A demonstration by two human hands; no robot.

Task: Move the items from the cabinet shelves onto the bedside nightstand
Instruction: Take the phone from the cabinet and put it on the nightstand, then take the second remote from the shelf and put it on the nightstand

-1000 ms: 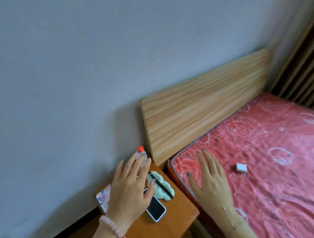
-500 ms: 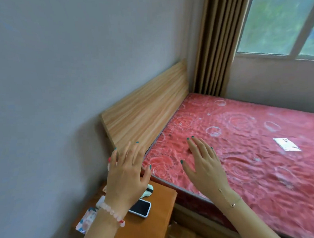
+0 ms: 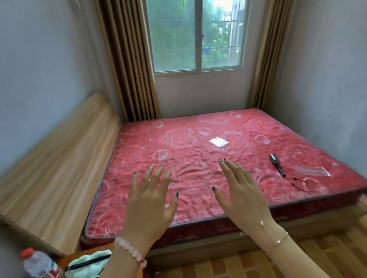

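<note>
Left hand and right hand hung empty, fingers spread. Bottle stood on worktop. Judged between trips; next move requires finding the cabinet, unseen.

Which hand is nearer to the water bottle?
Left. The left hand is beyond and right of the water bottle; the right hand is farther right, over the mattress.

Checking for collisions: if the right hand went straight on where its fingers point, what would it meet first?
Probably the red quilted mattress, near the small white flat packet; the right hand has nothing nearer ahead, though depth is unclear.
</note>
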